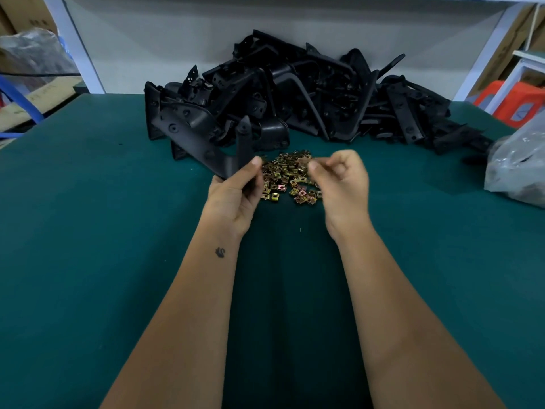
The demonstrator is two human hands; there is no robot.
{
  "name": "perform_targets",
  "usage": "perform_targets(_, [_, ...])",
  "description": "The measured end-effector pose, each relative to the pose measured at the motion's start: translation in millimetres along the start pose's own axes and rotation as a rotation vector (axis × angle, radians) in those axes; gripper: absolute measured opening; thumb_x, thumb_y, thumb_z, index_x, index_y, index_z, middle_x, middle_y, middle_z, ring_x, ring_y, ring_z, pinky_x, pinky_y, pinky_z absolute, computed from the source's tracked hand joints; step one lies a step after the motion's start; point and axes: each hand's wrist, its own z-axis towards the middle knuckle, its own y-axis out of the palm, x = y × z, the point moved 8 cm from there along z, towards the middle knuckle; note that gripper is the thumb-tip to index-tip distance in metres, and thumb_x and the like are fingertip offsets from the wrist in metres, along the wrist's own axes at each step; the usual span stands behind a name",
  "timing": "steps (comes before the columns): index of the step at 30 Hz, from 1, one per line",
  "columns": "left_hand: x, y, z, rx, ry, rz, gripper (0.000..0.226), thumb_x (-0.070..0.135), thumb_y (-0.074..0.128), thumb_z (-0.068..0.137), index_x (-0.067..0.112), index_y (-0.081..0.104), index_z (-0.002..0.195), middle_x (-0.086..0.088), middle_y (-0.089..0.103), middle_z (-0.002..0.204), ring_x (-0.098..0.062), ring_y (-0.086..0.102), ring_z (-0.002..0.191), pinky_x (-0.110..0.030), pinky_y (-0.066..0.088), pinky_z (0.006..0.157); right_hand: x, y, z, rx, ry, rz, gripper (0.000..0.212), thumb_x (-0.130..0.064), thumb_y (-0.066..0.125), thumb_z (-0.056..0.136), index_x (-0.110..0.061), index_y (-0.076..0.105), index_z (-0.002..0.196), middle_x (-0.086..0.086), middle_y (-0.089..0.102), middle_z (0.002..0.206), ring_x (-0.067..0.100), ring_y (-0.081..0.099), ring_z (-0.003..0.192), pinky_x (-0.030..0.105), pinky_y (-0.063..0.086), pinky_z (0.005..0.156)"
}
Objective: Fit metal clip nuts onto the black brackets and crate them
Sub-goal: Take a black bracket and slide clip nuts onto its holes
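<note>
A loose heap of small brass-coloured clip nuts (287,180) lies on the green table (88,231). Behind it rises a big pile of black brackets (309,93). My left hand (236,190) grips one black bracket (206,137) at its bend, thumb on its upright arm, just left of the nuts. My right hand (342,178) hovers over the heap's right side with fingers curled and thumb and forefinger pinched together; it is blurred, and whether a nut sits in the pinch does not show.
A crumpled clear plastic bag (519,169) lies at the table's right edge. A white frame post (79,45) stands at the back left, with cardboard boxes (38,93) beyond it. Red stools (513,98) stand off the back right corner.
</note>
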Motion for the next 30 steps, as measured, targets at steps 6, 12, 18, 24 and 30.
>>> perform_targets(6, [11.4,-11.8,4.4,0.063,0.04,0.111,0.032,0.007,0.077,0.083,0.014,0.047,0.091,0.006,0.063,0.062,-0.004,0.057,0.054,-0.013,0.041,0.046,-2.6,-48.8,6.4,0.317,-0.004,-0.522,0.025,0.001,0.052,0.093,-0.023,0.058,0.094,-0.008,0.055,0.101,0.011,0.053,0.099,0.012,0.042,0.072])
perform_targets(12, [11.3,-9.9,4.1,0.077,0.066,0.149,0.03,0.01,0.077,0.083,0.016,0.048,0.086,0.006,0.062,0.061,-0.005,0.055,0.053,-0.015,0.045,0.049,2.3,1.3,-2.7,-0.098,-0.101,-0.995,0.021,-0.019,0.055,0.091,-0.022,0.075,0.094,-0.003,0.064,0.104,0.026,0.05,0.11,0.033,0.043,0.089])
perform_targets(18, [8.3,-8.9,4.6,0.099,0.079,0.227,0.032,0.01,0.078,0.083,0.016,0.05,0.097,0.003,0.058,0.073,-0.006,0.053,0.058,-0.016,0.046,0.051,6.1,9.4,-2.1,-0.151,-0.138,-1.211,0.019,-0.04,0.063,0.091,-0.032,0.074,0.105,-0.001,0.059,0.114,0.024,0.043,0.113,0.033,0.033,0.093])
perform_targets(24, [0.9,-4.5,4.3,0.067,0.051,0.174,0.033,0.011,0.078,0.084,0.013,0.047,0.096,0.005,0.056,0.065,-0.006,0.052,0.053,-0.016,0.044,0.05,5.9,14.3,-2.2,-0.147,-0.156,-1.128,0.008,-0.027,0.068,0.091,-0.025,0.072,0.097,-0.002,0.063,0.109,0.023,0.047,0.113,0.038,0.039,0.098])
perform_targets(30, [-0.4,-3.5,4.6,0.082,0.053,0.211,0.042,0.03,0.079,0.084,0.017,0.039,0.088,0.004,0.039,0.071,-0.005,0.039,0.047,-0.016,0.04,0.047,-1.0,1.3,-1.9,0.005,-0.074,-0.605,0.014,-0.012,0.068,0.088,-0.026,0.065,0.085,-0.012,0.066,0.081,-0.001,0.061,0.074,0.011,0.046,0.059])
